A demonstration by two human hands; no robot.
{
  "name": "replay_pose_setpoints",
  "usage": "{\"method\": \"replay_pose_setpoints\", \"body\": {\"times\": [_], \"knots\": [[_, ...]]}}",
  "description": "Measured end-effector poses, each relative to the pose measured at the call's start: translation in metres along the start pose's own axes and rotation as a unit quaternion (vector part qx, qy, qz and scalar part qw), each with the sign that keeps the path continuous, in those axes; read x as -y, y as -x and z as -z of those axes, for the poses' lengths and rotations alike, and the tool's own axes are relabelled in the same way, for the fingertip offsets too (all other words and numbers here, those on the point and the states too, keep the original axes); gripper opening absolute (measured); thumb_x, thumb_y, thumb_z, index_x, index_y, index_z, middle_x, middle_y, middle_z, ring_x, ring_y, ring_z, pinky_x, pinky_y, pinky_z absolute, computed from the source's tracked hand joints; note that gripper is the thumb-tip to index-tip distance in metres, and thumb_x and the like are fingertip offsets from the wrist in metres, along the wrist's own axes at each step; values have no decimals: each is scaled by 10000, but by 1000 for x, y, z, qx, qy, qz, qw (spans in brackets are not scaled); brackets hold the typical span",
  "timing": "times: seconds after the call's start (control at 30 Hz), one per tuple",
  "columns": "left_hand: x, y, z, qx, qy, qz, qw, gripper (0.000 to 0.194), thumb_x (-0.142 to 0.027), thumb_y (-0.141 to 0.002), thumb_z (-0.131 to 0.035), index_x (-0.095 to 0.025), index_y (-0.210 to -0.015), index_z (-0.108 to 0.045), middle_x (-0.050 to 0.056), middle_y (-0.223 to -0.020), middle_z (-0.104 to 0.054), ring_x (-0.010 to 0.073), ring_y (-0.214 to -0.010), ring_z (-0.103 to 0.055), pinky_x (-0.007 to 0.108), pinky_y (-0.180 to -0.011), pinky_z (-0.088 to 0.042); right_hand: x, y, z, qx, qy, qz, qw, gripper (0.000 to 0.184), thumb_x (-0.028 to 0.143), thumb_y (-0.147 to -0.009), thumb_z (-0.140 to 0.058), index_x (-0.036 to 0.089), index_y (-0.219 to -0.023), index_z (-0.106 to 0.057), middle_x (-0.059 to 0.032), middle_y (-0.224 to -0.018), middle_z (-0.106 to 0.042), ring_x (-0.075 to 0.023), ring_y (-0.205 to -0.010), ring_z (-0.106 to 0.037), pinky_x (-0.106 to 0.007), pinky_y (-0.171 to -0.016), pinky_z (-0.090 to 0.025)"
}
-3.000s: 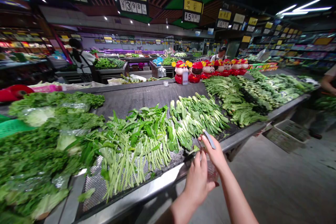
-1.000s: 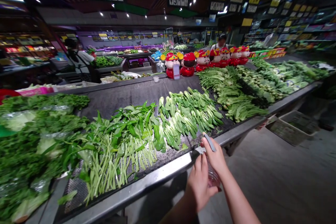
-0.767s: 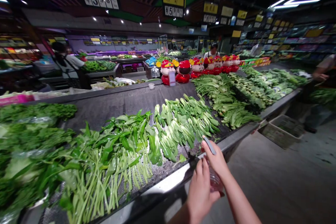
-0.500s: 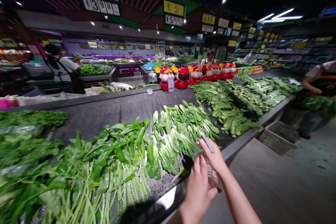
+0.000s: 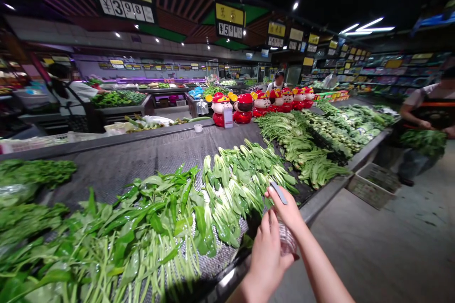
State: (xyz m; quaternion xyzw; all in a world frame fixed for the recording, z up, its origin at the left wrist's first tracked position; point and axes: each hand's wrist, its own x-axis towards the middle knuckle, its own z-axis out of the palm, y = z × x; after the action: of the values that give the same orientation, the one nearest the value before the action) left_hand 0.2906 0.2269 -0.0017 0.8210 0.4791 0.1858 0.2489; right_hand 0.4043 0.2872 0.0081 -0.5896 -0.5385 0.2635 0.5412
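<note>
My left hand [image 5: 267, 246] is closed around the side of a clear, ribbed plastic bottle [image 5: 286, 241]. Close above it, my right hand [image 5: 285, 209] is closed at the bottle's top, which the fingers mostly hide. A flat grey piece [image 5: 279, 193] shows along the right thumb; how it joins the bottle I cannot make out. Both hands are over the stand's front edge, beside wet bunches of leafy greens with pale stems [image 5: 239, 189]. To the left of these lie long-stemmed greens [image 5: 142, 227].
Several red mascot figures [image 5: 243, 108] line the back of the black display stand [image 5: 106, 156]. More greens [image 5: 302, 147] lie farther right. A crate [image 5: 373, 187] stands on the floor. At right a person [image 5: 423, 109] holds greens; another person [image 5: 71, 92] is at left.
The view has shifted slightly, and the stand's contents appear a little farther left. Both hands keep their hold on the bottle. More of the person at right now shows.
</note>
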Motion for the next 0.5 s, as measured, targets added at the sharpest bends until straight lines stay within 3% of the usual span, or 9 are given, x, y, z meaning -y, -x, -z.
{"method": "replay_pose_setpoints", "body": {"times": [0.13,0.33,0.5], "knots": [[-14,-16,-1,1,-2,-2,1000,967,-205,-598,-703,-82,-1391,-164,143,-1435,-220,271,-1265,-317,316,-1062,-253,1,-13,16,-7,4,10,1000,345,501,-816,-442,198,-819,-607,-56,-813,-666,-203,-739,-608,-313,-670,-468],[-34,-37,-6,0,5,15,1000,996,-217,-579,-717,-89,-1395,-161,140,-1431,-234,265,-1240,-354,299,-1051,-263,4,-29,38,1,41,28,999,374,507,-836,-400,211,-653,-536,-16,-635,-601,-168,-586,-550,-279,-561,-429],[-44,-47,-15,-1,10,17,1000,1011,-209,-571,-722,-115,-1400,-151,135,-1431,-238,275,-1239,-353,327,-1050,-270,-4,-35,53,3,53,22,998,380,508,-842,-388,213,-643,-521,-8,-601,-577,-162,-557,-525,-279,-543,-408]]}}
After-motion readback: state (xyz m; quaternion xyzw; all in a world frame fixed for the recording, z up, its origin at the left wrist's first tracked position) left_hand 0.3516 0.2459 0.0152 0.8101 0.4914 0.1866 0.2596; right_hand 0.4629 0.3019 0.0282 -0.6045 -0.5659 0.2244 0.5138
